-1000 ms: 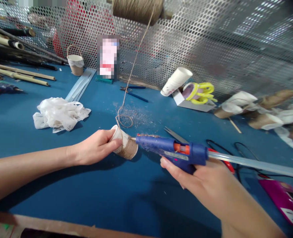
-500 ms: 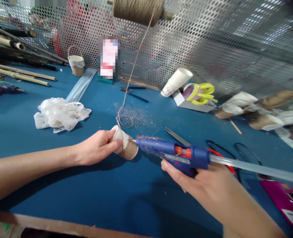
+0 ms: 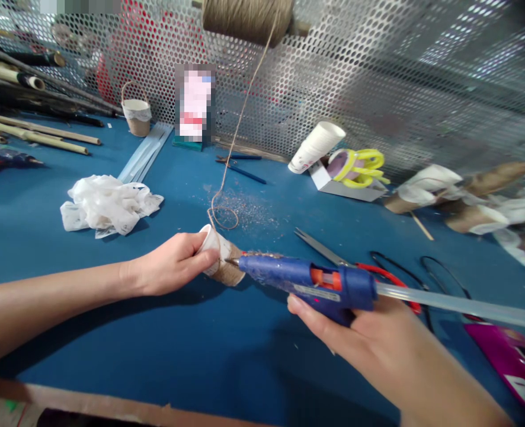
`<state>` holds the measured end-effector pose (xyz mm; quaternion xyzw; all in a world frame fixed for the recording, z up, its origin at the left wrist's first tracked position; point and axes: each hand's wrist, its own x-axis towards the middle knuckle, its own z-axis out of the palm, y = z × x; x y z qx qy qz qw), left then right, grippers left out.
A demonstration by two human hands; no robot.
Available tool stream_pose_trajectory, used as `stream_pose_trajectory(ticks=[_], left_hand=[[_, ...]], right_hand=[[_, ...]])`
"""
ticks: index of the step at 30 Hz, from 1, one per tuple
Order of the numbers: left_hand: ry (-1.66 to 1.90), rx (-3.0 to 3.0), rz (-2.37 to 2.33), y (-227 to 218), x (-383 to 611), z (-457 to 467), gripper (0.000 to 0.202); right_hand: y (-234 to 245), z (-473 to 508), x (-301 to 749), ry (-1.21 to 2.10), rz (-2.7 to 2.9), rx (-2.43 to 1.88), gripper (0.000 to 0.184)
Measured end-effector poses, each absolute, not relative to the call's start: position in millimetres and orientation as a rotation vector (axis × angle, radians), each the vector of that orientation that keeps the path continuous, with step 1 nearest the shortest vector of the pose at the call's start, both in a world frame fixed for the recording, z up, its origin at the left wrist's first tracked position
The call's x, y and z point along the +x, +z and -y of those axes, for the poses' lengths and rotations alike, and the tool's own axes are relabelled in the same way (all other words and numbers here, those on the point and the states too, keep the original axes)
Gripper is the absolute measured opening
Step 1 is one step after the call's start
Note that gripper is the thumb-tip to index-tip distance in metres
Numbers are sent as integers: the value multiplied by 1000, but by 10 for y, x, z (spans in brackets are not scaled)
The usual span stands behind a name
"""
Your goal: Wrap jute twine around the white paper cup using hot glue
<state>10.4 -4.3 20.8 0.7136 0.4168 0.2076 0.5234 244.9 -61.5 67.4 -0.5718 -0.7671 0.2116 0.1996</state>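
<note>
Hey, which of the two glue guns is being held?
The glue gun in the right hand, with a clear stick jutting from its back; the other glue gun lies on the table at the picture's left edge.

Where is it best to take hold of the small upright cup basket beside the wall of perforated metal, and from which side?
Likely best at the top of its thin arched handle, coming from above and the near side. The cup basket stands upright, the handle rises over its open top, and the perforated metal panel stands close behind.
</note>
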Motion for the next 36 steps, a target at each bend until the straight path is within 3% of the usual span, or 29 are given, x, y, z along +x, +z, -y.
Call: stream_pose_trajectory(ticks=[5,16,36], left_hand=[[498,1709,-991,200,111,51,27],[555,1611,-949,142,119,-3,31],[554,1661,-949,170,126,28,31]], right_hand=[[650,608,2484,449,2198,-1638,31],[641,617,2467,498,2240,-1545,15],[625,604,2510,460,2276,-1593,17]])
